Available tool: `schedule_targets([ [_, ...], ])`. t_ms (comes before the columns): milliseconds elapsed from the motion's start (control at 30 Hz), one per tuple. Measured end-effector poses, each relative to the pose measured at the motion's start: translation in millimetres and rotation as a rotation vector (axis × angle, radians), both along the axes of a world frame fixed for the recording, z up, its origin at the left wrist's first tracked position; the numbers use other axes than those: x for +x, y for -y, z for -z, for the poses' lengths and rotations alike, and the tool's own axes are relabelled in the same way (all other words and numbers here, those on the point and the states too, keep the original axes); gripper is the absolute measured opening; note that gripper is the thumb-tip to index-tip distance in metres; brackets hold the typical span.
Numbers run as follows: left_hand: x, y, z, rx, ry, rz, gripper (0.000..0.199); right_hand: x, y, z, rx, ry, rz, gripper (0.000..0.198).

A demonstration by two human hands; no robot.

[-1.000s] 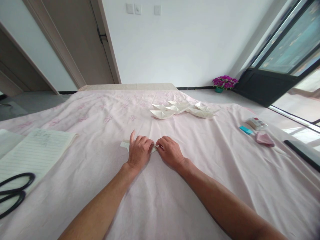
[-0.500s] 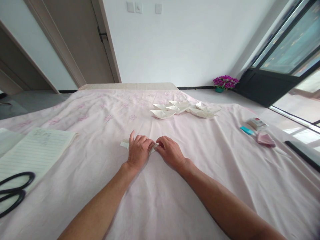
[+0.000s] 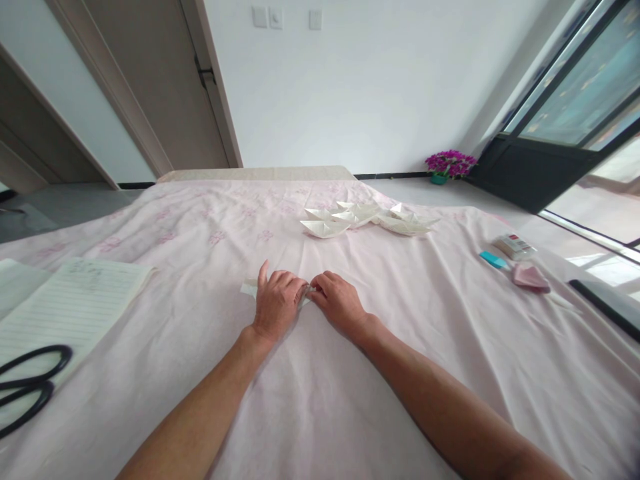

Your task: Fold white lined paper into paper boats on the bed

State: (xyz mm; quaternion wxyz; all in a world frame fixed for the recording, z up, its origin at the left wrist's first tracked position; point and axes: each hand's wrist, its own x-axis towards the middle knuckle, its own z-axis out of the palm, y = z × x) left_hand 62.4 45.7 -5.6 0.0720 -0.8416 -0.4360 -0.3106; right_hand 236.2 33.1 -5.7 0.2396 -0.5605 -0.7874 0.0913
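A small piece of folded white paper (image 3: pixel 249 287) lies on the pink cloth under my left hand (image 3: pixel 278 301), its left end sticking out past the palm. The left fingers press down and pinch the paper, with the little finger raised. From the other side, my right hand (image 3: pixel 338 297) pinches the paper's right end between thumb and forefinger. Both sets of fingertips nearly meet, and they hide most of the paper's folds. Beyond the hands, several white folded paper boats (image 3: pixel 326 229) stand grouped on the cloth.
At left, black-handled scissors (image 3: pixel 37 383) rest on lined paper sheets (image 3: pixel 95 293). To the right are a blue item (image 3: pixel 493 259), a clear-wrapped packet (image 3: pixel 513 246), a pink folded piece (image 3: pixel 531 277) and a dark-edged flat object (image 3: pixel 605 310). The cloth (image 3: pixel 320 413) is wrinkled.
My right hand has shifted very slightly left, toward my left fingertips. Both hands keep their pinch on the paper, and the rest looks the same.
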Motion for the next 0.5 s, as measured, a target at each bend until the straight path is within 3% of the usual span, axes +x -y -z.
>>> schedule_targets([
  [233, 1.8, -1.5, 1.1, 0.111, -0.045, 0.083, 0.017, 1.9, 0.0, 0.6, 0.012, 0.029, -0.016, 0.012],
  [500, 0.4, -4.1, 4.7, 0.084, -0.005, 0.047, 0.018, 3.9, 0.8, 0.1, 0.014, 0.023, -0.066, 0.016],
])
